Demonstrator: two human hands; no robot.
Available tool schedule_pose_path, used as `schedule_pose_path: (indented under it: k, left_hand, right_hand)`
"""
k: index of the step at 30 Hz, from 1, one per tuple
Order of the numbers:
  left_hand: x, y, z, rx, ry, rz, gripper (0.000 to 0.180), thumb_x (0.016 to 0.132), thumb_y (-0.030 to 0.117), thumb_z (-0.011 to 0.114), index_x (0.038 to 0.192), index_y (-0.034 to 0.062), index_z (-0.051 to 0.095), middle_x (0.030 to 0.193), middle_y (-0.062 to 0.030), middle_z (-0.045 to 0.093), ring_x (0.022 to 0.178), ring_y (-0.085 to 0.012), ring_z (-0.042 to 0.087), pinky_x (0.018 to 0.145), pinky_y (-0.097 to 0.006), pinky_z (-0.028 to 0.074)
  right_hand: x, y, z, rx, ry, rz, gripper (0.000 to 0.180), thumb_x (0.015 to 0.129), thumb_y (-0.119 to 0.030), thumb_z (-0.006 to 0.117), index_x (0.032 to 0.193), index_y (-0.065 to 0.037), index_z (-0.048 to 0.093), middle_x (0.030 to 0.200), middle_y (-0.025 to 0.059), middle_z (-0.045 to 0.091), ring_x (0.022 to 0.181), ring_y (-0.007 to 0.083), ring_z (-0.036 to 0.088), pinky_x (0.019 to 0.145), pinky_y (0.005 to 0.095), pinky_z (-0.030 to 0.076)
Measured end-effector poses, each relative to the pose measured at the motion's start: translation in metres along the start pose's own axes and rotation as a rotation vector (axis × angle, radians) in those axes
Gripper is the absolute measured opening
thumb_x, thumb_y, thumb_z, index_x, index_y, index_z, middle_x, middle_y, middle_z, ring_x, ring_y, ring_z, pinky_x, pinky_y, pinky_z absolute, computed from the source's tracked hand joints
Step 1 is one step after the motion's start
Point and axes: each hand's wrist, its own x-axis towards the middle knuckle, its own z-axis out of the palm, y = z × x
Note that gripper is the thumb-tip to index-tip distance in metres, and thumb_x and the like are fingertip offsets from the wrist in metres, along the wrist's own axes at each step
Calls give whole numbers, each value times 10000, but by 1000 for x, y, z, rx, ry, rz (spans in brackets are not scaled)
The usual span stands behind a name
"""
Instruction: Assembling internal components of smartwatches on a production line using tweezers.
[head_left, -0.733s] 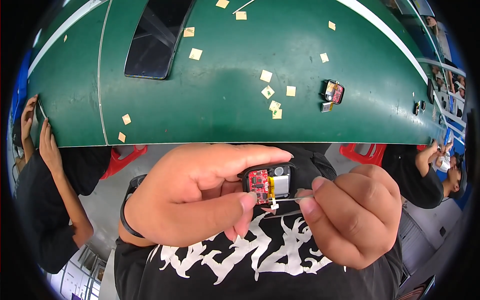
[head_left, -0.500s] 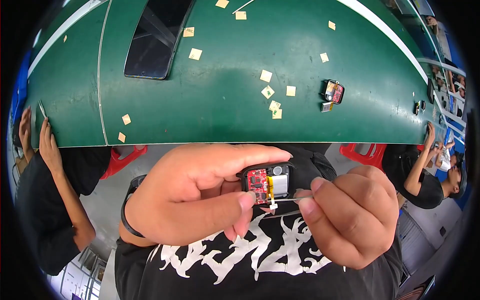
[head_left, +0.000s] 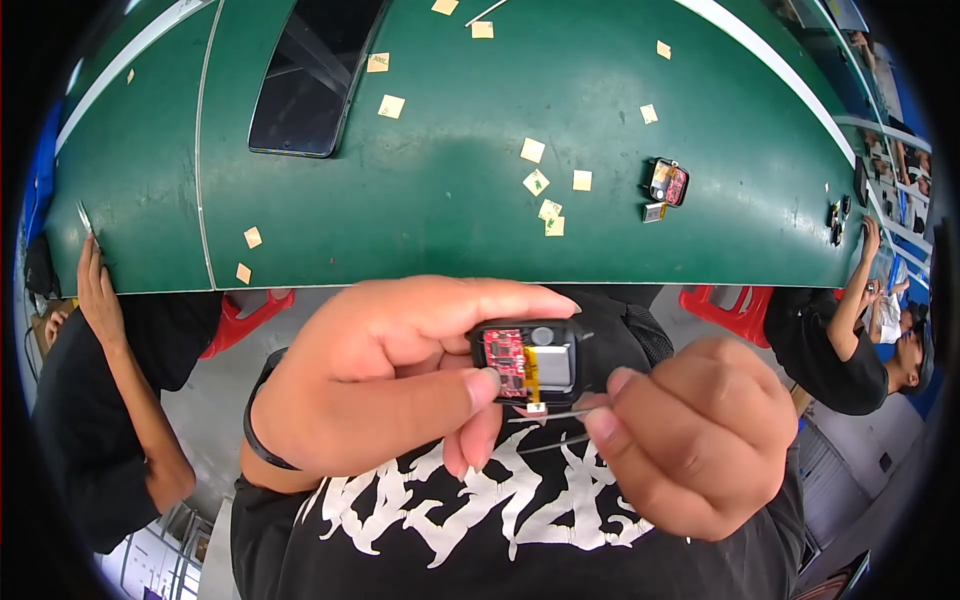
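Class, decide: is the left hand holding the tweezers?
No: the right hand holds the tweezers, while the left hand holds the black-cased device.

Device [head_left: 556,366] before tbl [head_left: 430,225], tweezers [head_left: 562,414] lower R; phone [head_left: 312,85] behind, L.

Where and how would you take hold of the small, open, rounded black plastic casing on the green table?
Probably by the outer left and right walls of the small rounded black plastic casing, coming from above: it lies open side up, exposing the flat red circuit board, and the flat rectangular silver battery lies outside its near edge, so both are best left untouched.
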Motion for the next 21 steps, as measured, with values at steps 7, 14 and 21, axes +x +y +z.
schedule_pose_path:
  k: [7, 14, 21]
  left_hand:
    - [-5, -5, -2, 131, -4, 98, 460, 981, 1, 540, 1399, -180, 473, 786, -138, 692, 615, -112, 648, 556, -242, 539]
    - [-4, -1, -2, 117, -31, 41, 459, 1003, 26, 527, 1415, -165, 467, 928, -202, 698, 647, -123, 659, 567, -242, 544]
    - [-4, 3, 2, 143, -18, -16, 449, 1014, 17, 476, 1428, -157, 459, 960, -218, 698, 676, -133, 672, 590, -246, 559]
  right_hand:
    - [1, -4, -9, -31, -42, 4, 293, 678, 0, 846, 919, 35, 683, 844, 122, 663, 664, 185, 555, 443, 283, 356]
    - [-2, -3, -12, -151, -30, 16, 309, 671, 5, 849, 930, 35, 683, 848, 125, 661, 667, 187, 562, 449, 282, 357]
    - [4, -5, -4, -117, -40, -8, 300, 663, -3, 840, 921, 35, 691, 843, 128, 668, 666, 189, 564, 451, 285, 364]
